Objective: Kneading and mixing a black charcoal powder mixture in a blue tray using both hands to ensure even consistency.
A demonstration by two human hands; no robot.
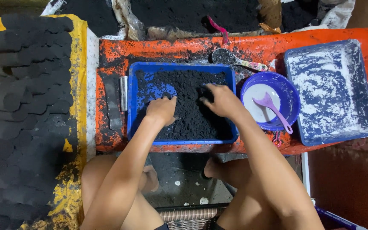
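Orange sheeting point(320, 42) is spread under a blue tray point(138, 106) filled with black powder point(192, 115), its long axis running left to right. Right of that tray, a powder-dusted tray point(331, 91) and a bowl point(288, 91) holding a purple spoon point(272, 108) are seen. The left hand point(162, 110) and right hand point(221, 100) are pressed loosely curled into the powder, gripping nothing visible.

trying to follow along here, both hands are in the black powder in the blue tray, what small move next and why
Probably draw both hands, left and right, together to gather the black powder: it lies heaped in the blue tray, leaving bare blue floor at the left.
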